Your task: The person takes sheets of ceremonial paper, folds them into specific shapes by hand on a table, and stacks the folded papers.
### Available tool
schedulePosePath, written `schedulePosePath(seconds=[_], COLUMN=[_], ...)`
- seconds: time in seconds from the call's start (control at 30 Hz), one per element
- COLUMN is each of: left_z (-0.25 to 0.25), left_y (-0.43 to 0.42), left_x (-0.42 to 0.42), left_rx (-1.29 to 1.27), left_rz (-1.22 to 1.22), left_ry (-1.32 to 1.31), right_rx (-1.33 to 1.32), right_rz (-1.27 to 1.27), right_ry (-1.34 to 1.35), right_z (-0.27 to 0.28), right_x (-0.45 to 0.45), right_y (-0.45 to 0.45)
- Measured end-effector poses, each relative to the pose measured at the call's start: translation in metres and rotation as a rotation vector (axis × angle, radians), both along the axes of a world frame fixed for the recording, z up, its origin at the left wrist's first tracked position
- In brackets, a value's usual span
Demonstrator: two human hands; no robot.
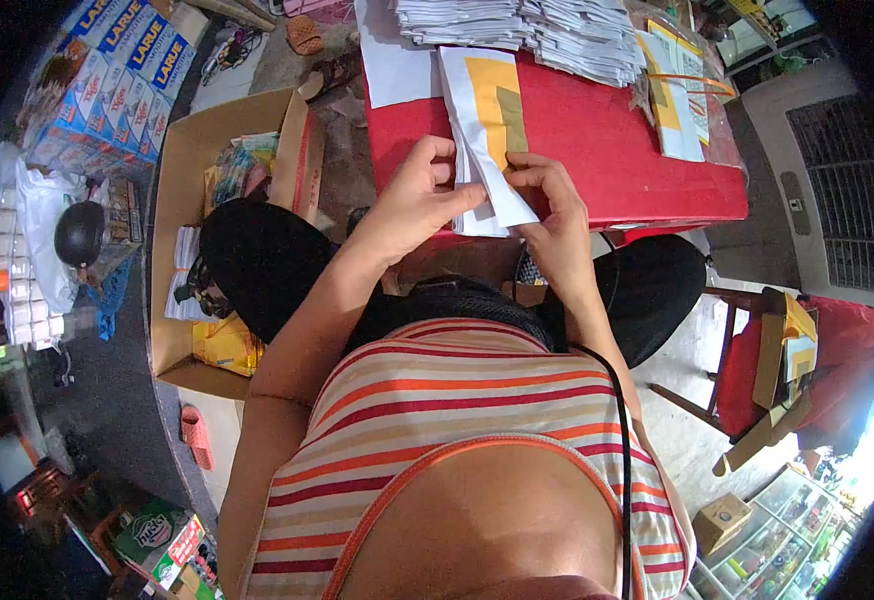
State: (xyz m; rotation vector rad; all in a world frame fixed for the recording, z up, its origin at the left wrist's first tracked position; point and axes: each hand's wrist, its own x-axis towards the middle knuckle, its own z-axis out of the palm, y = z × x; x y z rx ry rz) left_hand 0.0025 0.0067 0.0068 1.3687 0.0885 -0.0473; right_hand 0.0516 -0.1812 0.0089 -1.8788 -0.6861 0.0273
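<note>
Near the front edge of the red-covered table, both hands are on a small stack of folded white papers with a yellow panel on the top sheet. My left hand grips the stack's left side, thumb on top and fingers curled at the edge. With thumb and fingers, my right hand pinches the right edge of the top sheet, whose near corner is lifted and bent. Whether these are flat sheets or paper bags I cannot tell.
Thick piles of folded white paper lie at the table's back. Yellow-and-white papers with an orange band are at its right. An open cardboard box stands left of my knee. A chair bearing another carton is on the right.
</note>
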Motion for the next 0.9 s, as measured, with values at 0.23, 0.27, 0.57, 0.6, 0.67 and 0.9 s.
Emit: schedulePosePath(seconds=[0.23,0.27,0.57,0.6,0.67,0.9], left_z=[0.001,0.002,0.001,0.003,0.011,-0.006], left_y=[0.011,0.012,0.012,0.011,0.007,0.005], left_x=[-0.006,-0.007,-0.007,-0.007,-0.006,0.0], left_rx=[-0.069,-0.051,-0.079,-0.079,-0.084,-0.038], left_rz=[-0.066,-0.079,-0.062,-0.063,-0.044,-0.002], left_ry=[0.06,0.068,0.076,0.074,0.118,0.085], right_rx=[0.005,-0.002,-0.014,-0.003,0.014,0.075], right_rz=[0.003,-0.012,-0.055,-0.054,-0.048,-0.045], right_ry=[-0.005,-0.01,-0.011,0.013,0.0,0.075], right_z=[-0.005,-0.004,-0.003,-0.003,-0.004,-0.007], right_x=[0.004,0.004,0.004,0.004,0.005,0.007], right_y=[0.0,0.001,0.002,0.002,0.001,0.0])
